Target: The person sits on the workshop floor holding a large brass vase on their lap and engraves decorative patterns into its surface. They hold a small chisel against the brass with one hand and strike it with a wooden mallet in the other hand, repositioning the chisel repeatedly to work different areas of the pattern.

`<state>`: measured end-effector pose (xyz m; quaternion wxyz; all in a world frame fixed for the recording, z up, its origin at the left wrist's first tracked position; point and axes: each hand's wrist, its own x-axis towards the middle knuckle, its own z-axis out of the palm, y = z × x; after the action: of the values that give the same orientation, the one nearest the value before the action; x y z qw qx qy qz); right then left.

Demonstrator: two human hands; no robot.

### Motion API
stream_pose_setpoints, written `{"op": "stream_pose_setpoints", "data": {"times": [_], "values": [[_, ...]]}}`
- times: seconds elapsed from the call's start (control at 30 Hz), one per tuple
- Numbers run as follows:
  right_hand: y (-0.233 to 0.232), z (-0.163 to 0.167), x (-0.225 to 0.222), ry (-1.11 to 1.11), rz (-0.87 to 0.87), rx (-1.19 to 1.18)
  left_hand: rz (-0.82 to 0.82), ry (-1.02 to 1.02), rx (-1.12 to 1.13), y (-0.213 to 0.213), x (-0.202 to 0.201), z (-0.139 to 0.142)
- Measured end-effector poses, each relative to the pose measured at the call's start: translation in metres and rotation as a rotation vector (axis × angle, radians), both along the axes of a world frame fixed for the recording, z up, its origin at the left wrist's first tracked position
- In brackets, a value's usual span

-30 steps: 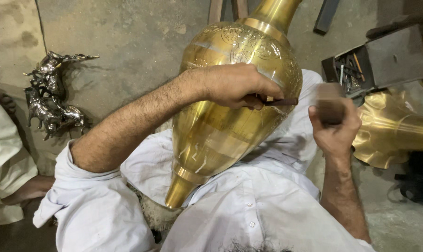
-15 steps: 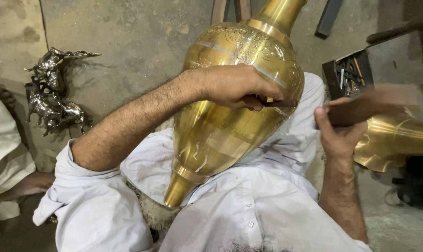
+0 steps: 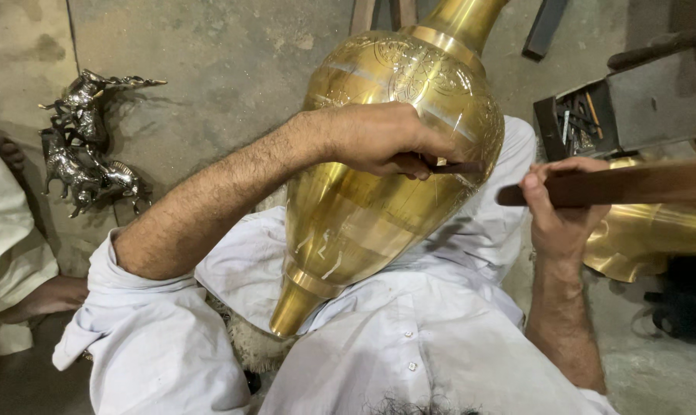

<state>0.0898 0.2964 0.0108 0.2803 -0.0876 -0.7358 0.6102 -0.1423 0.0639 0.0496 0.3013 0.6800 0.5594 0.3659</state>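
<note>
Brass vase (image 3: 386, 200), polished and finely engraved, lies tilted across the person's lap in white cloth, bracing it. Left hand (image 3: 382, 138) pinches a slim chisel (image 3: 451, 166) against its curved wall; right hand (image 3: 559, 204) grips a dark wooden striker (image 3: 632, 184) just beside it.

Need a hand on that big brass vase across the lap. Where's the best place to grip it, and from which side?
Grip the brass vase at its narrow neck, probably from above: the slim neck suits a closing hand, while the wide, polished belly would likely slip. The left hand already occupies the belly, holding a chisel.
</note>
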Motion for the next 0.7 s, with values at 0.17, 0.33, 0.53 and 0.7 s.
{"op": "stream_pose_setpoints", "data": {"times": [0.17, 0.33, 0.53, 0.7], "values": [[0.002, -0.004, 0.005, -0.143, -0.074, 0.393, 0.014, 0.028, -0.016, -0.001, -0.001, 0.000], [0.011, -0.025, 0.013, -0.278, -0.064, 0.354, 0.034, 0.051, -0.066, -0.002, 0.002, 0.002], [0.011, -0.026, 0.011, -0.196, -0.069, 0.271, 0.015, 0.050, -0.096, -0.003, -0.001, 0.002], [0.000, -0.009, 0.000, -0.032, 0.009, -0.073, 0.025, 0.046, -0.057, -0.008, 0.000, -0.001]]}}
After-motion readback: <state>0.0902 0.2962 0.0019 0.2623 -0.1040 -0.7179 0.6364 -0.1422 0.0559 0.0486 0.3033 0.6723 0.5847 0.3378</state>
